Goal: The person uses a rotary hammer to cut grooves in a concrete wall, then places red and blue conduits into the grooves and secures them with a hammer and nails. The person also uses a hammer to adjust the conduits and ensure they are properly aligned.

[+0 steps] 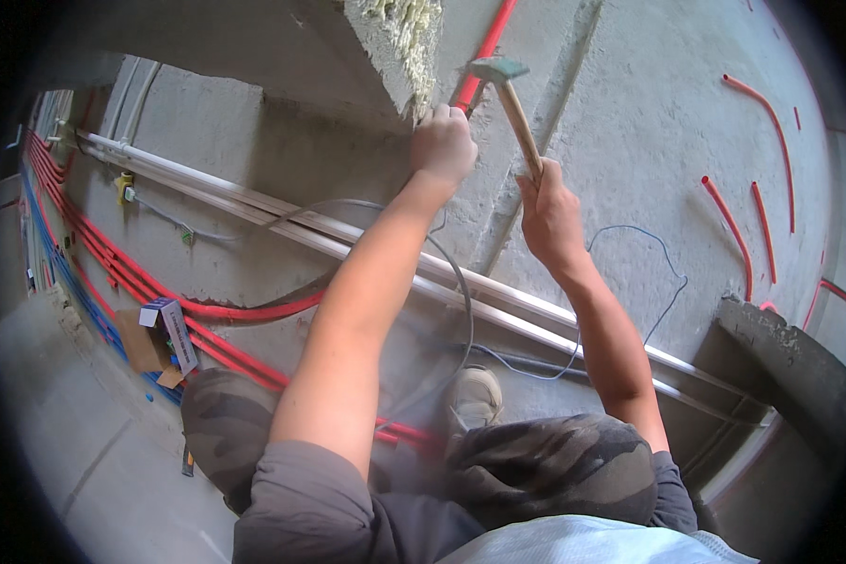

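My right hand (552,214) is closed round the wooden handle of a hammer (520,122). The hammer's greenish head is up beside a red pipe (492,42) that runs along the concrete wall. My left hand (445,146) is a closed fist, just below the pipe's lower end and next to the rough, broken edge of a concrete block (406,47). Whatever the left fingers hold is hidden behind them. To the right of the hammer, a straight groove (564,85) is cut into the wall.
White pipes (526,315) cross below my arms. Red pipes (226,310) and blue pipes (85,301) run along the left, near an open cardboard box (144,343). A thin cable (667,254) loops at right. Red pipe stubs (766,230) stick out of the concrete.
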